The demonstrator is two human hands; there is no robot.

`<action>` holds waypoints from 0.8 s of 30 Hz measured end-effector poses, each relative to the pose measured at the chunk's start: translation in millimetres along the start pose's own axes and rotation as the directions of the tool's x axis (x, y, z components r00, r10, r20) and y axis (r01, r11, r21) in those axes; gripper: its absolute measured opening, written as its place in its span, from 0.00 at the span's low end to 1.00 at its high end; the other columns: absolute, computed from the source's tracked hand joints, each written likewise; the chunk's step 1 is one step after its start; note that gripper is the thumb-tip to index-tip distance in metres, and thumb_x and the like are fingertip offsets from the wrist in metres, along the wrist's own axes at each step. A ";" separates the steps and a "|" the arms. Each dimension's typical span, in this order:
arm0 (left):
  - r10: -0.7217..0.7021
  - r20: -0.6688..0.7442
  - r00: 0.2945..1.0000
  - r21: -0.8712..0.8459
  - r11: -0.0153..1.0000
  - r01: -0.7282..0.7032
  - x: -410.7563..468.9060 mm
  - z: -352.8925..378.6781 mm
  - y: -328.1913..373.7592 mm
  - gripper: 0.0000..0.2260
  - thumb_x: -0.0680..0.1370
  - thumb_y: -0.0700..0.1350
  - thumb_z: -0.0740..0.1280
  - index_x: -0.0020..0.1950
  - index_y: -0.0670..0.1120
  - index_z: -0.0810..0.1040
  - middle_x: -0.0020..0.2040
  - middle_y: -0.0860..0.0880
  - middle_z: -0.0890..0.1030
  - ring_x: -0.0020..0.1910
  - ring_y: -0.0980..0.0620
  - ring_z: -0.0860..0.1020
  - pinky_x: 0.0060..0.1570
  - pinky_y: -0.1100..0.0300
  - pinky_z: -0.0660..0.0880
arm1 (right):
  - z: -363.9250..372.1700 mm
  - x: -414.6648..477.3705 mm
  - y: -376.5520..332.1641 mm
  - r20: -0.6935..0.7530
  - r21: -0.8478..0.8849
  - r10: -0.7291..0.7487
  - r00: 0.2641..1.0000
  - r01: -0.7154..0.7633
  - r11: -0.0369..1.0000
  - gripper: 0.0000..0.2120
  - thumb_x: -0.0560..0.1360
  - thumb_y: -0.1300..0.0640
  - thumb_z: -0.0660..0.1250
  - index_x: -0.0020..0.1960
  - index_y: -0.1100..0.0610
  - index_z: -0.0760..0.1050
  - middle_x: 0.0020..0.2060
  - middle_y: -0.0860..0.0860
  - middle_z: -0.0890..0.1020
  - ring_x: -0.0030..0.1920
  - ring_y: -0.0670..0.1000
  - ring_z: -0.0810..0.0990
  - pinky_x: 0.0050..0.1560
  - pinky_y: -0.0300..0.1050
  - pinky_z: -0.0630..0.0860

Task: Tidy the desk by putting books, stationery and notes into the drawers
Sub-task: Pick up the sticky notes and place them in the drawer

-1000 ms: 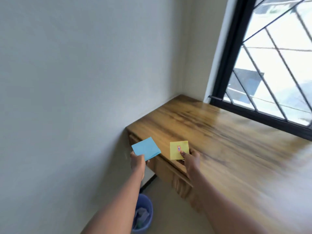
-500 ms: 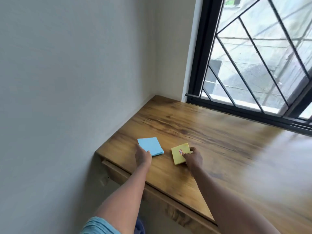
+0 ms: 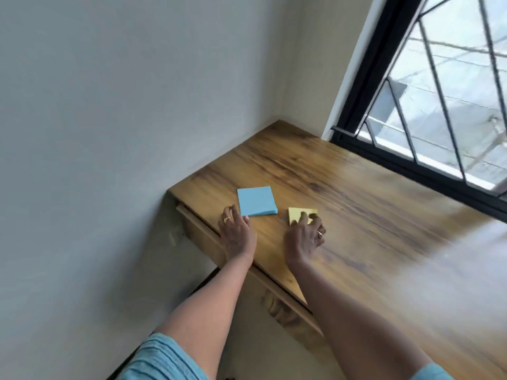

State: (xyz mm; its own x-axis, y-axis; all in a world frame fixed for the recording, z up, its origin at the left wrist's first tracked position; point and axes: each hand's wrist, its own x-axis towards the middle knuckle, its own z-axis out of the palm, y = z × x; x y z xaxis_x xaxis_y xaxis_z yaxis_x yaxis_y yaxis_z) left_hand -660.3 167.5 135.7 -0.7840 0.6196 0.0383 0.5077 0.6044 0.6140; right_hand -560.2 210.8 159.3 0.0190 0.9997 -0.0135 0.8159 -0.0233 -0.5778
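Head view, items by size:
- Pale wall (image 3: 109, 133), on the left, meeting the desk's left edge
- Window (image 3: 365, 78), black frame with diagonal bars, along the desk's far side
- Wooden desk (image 3: 370, 229), set in the corner; right part blurred
- Drawer front (image 3: 199, 231), under the desk's near edge, below the left hand
- Light blue sleeve (image 3: 164, 357), bottom edge, on the left arm
- Left hand (image 3: 237, 234), on the desktop near the front edge; fingers fairly straight and slightly apart, tips and thumb touching the blue pad's near left corner
- Right hand (image 3: 303, 237), fingers bent, one lying on top of the yellow pad; grip cannot be told through blur
- Blue sticky-note pad (image 3: 256, 201), flat on the desk
- Yellow sticky-note pad (image 3: 295, 213), flat on the desk, just right of the blue one, apart from it
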 end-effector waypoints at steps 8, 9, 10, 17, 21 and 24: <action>-0.174 -0.087 0.981 0.011 0.984 0.176 -92.1 -18.0 -89.8 0.24 0.83 0.45 0.52 0.77 0.38 0.53 0.77 0.40 0.55 0.76 0.44 0.54 0.75 0.55 0.48 | 36.6 -106.9 3.0 0.355 -0.085 -0.636 0.685 0.701 0.708 0.23 0.81 0.56 0.50 0.74 0.60 0.59 0.76 0.56 0.55 0.76 0.58 0.51 0.74 0.54 0.49; -0.215 -0.081 0.973 0.037 0.975 0.218 -105.2 -17.3 -105.5 0.24 0.83 0.45 0.52 0.77 0.38 0.52 0.77 0.40 0.54 0.77 0.44 0.53 0.75 0.55 0.47 | 44.1 -122.1 7.6 0.396 -0.068 -0.688 0.609 0.766 0.639 0.25 0.79 0.53 0.49 0.73 0.61 0.62 0.75 0.57 0.58 0.76 0.59 0.54 0.74 0.55 0.53; -0.260 -0.084 0.962 0.055 0.963 0.265 -120.8 -16.0 -123.2 0.25 0.83 0.46 0.52 0.77 0.37 0.51 0.78 0.40 0.53 0.77 0.44 0.52 0.75 0.54 0.46 | 53.7 -139.8 13.4 0.432 -0.052 -0.731 0.528 0.824 0.564 0.27 0.77 0.52 0.48 0.70 0.63 0.67 0.73 0.59 0.64 0.74 0.61 0.61 0.71 0.56 0.59; -0.572 -0.089 0.816 0.014 0.818 0.575 -239.6 -22.5 -225.9 0.26 0.80 0.48 0.53 0.74 0.35 0.61 0.75 0.37 0.61 0.74 0.40 0.62 0.74 0.50 0.57 | 130.0 -252.2 75.3 0.735 0.023 -0.656 0.171 0.961 0.277 0.26 0.82 0.51 0.52 0.76 0.63 0.54 0.77 0.58 0.52 0.77 0.57 0.48 0.76 0.50 0.47; -0.766 -0.075 0.638 -0.105 0.642 0.759 -328.7 -23.6 -290.9 0.23 0.77 0.45 0.62 0.69 0.35 0.69 0.71 0.36 0.68 0.68 0.37 0.70 0.68 0.46 0.65 | 156.0 -343.9 126.0 0.800 0.158 -0.597 -0.049 0.979 0.132 0.24 0.82 0.55 0.48 0.76 0.64 0.54 0.77 0.59 0.52 0.77 0.58 0.49 0.76 0.52 0.48; -0.862 -0.073 0.502 -0.109 0.508 0.855 -402.2 -17.1 -332.7 0.24 0.82 0.47 0.54 0.77 0.40 0.55 0.78 0.41 0.54 0.76 0.43 0.55 0.75 0.51 0.51 | 161.5 -414.1 172.0 0.839 0.252 -0.503 -0.207 0.967 0.024 0.24 0.82 0.59 0.52 0.76 0.62 0.52 0.77 0.59 0.49 0.77 0.57 0.47 0.76 0.49 0.47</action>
State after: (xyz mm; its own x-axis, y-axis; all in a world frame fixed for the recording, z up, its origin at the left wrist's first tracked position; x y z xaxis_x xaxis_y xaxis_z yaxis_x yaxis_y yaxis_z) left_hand -520.0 -291.3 -70.5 -0.8574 -0.2460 -0.4521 -0.4513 0.7817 0.4304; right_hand -521.1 -207.3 -66.3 -0.8992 -0.1949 -0.3916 -0.1081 0.9665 -0.2328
